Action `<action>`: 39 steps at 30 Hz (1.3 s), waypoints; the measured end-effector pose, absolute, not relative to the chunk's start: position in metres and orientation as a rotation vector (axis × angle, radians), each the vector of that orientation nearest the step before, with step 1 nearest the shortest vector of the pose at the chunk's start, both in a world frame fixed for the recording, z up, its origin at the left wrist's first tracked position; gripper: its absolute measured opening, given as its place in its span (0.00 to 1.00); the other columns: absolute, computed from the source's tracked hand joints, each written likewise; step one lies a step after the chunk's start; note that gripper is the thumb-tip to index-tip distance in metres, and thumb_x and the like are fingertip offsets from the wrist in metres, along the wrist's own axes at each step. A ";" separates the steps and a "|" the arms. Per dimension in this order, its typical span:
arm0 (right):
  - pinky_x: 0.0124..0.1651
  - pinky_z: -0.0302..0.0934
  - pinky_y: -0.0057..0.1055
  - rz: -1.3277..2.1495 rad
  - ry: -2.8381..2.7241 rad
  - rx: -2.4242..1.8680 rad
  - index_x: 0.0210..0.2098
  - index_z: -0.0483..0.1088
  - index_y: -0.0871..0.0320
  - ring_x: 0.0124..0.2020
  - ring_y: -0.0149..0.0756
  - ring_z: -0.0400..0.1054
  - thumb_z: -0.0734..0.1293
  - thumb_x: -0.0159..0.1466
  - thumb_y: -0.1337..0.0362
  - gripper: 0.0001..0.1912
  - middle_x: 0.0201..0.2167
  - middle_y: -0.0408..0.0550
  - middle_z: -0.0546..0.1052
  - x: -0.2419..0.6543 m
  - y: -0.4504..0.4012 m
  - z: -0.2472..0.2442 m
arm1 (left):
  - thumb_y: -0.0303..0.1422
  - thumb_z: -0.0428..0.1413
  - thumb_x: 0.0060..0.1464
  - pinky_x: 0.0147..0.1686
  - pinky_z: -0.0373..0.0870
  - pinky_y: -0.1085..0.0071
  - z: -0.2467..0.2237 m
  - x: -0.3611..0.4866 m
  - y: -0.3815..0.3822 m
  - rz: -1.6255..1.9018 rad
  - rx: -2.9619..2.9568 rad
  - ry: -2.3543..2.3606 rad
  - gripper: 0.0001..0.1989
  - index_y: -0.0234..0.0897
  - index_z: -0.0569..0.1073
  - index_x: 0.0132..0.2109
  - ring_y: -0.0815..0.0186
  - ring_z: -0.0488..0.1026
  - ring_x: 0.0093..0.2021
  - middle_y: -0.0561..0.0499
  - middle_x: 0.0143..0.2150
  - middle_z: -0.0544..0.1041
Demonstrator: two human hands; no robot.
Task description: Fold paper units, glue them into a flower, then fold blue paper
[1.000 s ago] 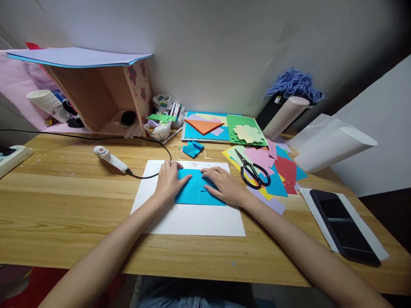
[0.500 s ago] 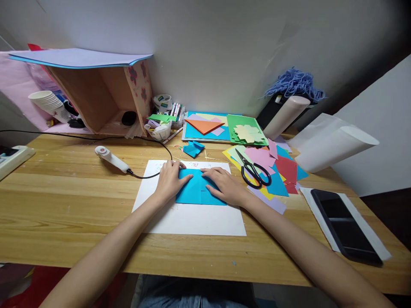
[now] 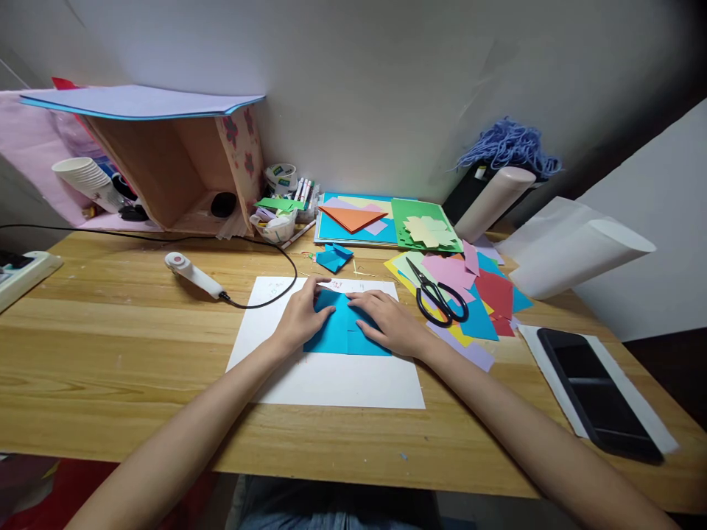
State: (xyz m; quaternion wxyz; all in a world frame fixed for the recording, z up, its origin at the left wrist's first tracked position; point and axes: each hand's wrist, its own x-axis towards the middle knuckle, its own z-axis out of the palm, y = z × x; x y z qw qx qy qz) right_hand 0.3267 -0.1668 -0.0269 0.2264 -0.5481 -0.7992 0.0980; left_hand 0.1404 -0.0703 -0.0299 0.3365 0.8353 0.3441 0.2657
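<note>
A blue folded paper (image 3: 347, 340) with a crease down its middle lies on a white sheet (image 3: 336, 383). My left hand (image 3: 303, 315) is at the paper's upper left corner, its thumb on top and its fingers around the far edge, closed on it. On the right part of the same paper my right hand (image 3: 389, 320) lies flat, thumb and fingers apart. Just beyond the sheet sits a small folded blue piece (image 3: 333, 258).
Black-handled scissors (image 3: 436, 294) rest on coloured paper scraps (image 3: 491, 294) at the right, near a phone (image 3: 596, 390). A white corded tool (image 3: 193, 275) lies left. Behind stand an open box (image 3: 160, 169), a marker container (image 3: 279, 221) and stacked papers (image 3: 359, 232).
My left hand has shifted slightly right, and its fingers now bend around the paper's upper left corner, which looks lifted. My right hand has hardly moved.
</note>
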 end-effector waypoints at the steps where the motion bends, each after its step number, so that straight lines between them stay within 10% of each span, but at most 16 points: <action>1: 0.53 0.56 0.45 0.267 -2.207 -1.509 0.51 0.61 0.55 0.52 0.42 0.58 0.60 0.61 0.64 0.17 0.54 0.51 0.66 0.327 -0.167 -0.027 | 0.27 0.54 0.48 0.42 0.69 0.65 -0.030 0.141 -0.071 0.672 2.155 0.845 0.21 0.43 0.61 0.51 0.63 0.71 0.44 0.51 0.44 0.74; 39: 0.54 0.55 0.45 0.238 -2.240 -1.563 0.50 0.62 0.56 0.52 0.44 0.57 0.58 0.62 0.63 0.17 0.57 0.47 0.63 0.326 -0.166 -0.028 | 0.18 0.45 0.47 0.42 0.69 0.66 -0.025 0.141 -0.084 0.327 2.701 0.663 0.27 0.39 0.61 0.54 0.62 0.73 0.46 0.47 0.47 0.75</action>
